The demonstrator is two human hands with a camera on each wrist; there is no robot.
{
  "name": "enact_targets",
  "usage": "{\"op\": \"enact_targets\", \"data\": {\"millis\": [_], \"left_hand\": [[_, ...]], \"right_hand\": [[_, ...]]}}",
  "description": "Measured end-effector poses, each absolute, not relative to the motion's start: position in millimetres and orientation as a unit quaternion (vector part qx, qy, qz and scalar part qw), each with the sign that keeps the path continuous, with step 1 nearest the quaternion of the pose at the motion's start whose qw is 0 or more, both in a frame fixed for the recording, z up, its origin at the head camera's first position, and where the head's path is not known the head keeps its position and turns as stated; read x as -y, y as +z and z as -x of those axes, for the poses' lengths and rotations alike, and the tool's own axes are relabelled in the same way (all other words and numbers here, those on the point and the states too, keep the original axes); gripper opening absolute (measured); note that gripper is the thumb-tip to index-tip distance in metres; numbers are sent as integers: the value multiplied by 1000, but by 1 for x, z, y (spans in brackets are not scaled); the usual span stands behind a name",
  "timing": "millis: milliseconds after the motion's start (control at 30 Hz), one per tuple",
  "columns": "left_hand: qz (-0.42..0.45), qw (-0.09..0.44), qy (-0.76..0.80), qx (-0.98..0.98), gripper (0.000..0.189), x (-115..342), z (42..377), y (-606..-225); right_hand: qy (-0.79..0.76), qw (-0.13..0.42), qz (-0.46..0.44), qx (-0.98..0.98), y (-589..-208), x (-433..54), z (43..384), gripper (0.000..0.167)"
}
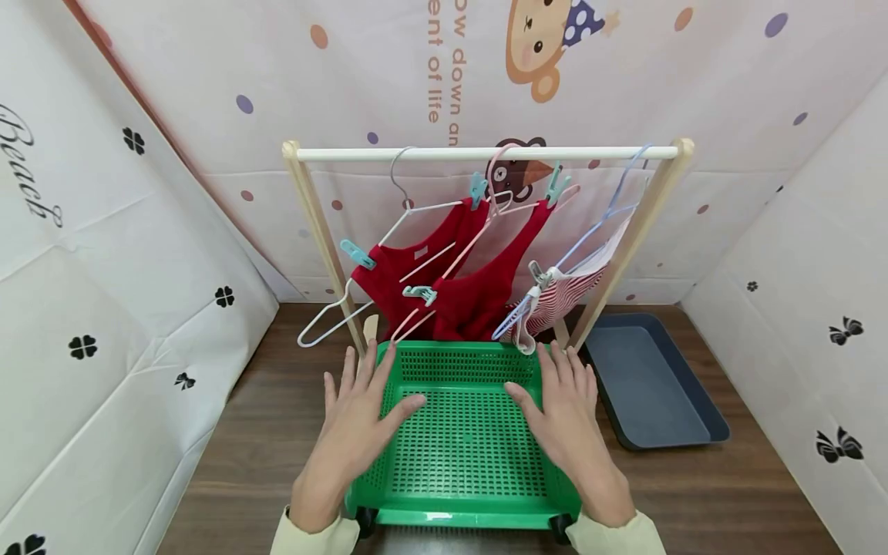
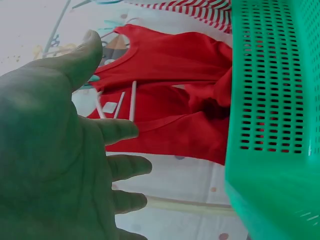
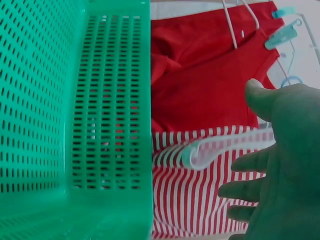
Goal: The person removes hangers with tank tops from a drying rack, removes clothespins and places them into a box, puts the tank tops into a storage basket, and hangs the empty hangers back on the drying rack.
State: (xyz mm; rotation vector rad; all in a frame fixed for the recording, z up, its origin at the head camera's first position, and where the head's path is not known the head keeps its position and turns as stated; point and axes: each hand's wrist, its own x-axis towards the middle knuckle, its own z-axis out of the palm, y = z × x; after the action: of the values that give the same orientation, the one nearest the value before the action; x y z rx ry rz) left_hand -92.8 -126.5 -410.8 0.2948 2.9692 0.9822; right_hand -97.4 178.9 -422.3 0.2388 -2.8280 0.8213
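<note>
Both hands are spread over the sides of a green plastic basket, palms down and holding nothing. The left hand has its fingers stretched forward at the basket's left side. At the right side, the right hand reaches the same way with its thumb turned inward. Beyond the basket, two red garments hang on a white hanger and a pink hanger, fixed by blue and green clothespins. A red-and-white striped garment hangs from a blue hanger near the right fingertips.
A small clothes rack with a white rod and wooden legs stands behind the basket. To the right lies a dark grey tray on the wooden table. Printed cloth surrounds the table at the back and sides.
</note>
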Motion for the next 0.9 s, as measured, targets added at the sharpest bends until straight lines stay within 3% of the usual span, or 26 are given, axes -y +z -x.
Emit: {"op": "enact_targets", "data": {"millis": [900], "left_hand": [[-150, -104, 330, -926, 83, 141, 80, -378]], "right_hand": [[278, 122, -37, 952, -425, -224, 96, 76]]}}
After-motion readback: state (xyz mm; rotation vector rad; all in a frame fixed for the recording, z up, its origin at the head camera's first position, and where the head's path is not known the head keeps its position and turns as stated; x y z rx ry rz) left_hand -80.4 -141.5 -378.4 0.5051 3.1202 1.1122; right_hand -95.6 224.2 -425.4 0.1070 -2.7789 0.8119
